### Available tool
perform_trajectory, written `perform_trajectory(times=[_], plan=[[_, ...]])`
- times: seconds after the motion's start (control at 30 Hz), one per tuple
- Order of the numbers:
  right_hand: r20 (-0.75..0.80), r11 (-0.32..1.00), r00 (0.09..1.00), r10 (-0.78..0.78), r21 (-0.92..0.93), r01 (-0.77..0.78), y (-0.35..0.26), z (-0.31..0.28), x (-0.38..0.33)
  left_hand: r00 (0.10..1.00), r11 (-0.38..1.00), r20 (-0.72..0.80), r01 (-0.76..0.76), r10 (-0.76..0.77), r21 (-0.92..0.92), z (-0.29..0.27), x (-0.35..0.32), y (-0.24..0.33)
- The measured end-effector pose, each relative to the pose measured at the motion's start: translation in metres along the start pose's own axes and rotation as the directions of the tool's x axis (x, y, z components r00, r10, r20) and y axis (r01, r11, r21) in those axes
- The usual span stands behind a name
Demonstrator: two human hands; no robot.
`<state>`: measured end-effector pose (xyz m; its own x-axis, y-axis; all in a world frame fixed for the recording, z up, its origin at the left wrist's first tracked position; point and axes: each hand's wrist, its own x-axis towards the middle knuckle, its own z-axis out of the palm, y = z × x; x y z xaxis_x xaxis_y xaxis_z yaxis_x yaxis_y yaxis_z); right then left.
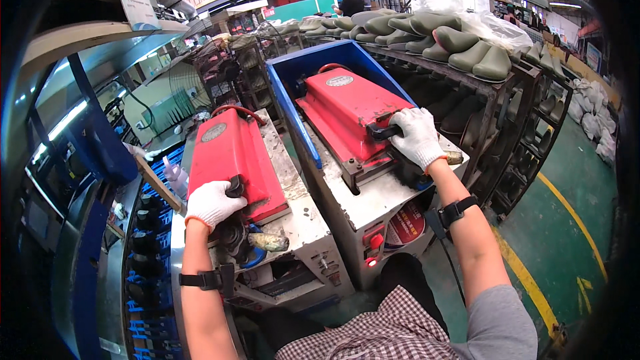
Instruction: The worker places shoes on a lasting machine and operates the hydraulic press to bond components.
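Observation:
Both my hands wear white knit gloves. My left hand [215, 204] is closed on a black handle [235, 187] at the near end of the left machine's red cover [227, 150]. With its fingers curled, my right hand [416, 137] grips another black handle [381, 133] on the near end of the right machine's red cover [350, 107]. Both covers lie lowered over their white machine bodies. Below each hand juts a wrapped lever grip, one at the left [270, 241] and one at the right [454, 157]. My palms hide parts of both handles.
A blue guard [293, 117] borders the right machine. Green clogs [460, 43] crowd a dark metal rack at the right. Blue racks with black pieces [148, 227] stand at the left. A red lamp [372, 263] glows low on the right machine. Another person [350, 1] stands far back.

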<state>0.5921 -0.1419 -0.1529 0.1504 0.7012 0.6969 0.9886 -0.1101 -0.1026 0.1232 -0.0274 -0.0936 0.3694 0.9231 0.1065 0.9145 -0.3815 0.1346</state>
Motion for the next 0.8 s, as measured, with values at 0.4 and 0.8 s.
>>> perform_trajectory(times=[0.4,0.8], plan=[[-0.047,0.999,0.999,-0.028,0.04,0.03,0.004,0.004,-0.002,0.972,1.0,-0.235,0.007,-0.014,-0.03,0.022,-0.001,0.0],[-0.077,0.995,0.996,-0.032,0.09,0.039,0.007,0.005,-0.002,0.959,1.0,-0.281,0.021,-0.019,0.003,0.024,-0.005,0.004]])
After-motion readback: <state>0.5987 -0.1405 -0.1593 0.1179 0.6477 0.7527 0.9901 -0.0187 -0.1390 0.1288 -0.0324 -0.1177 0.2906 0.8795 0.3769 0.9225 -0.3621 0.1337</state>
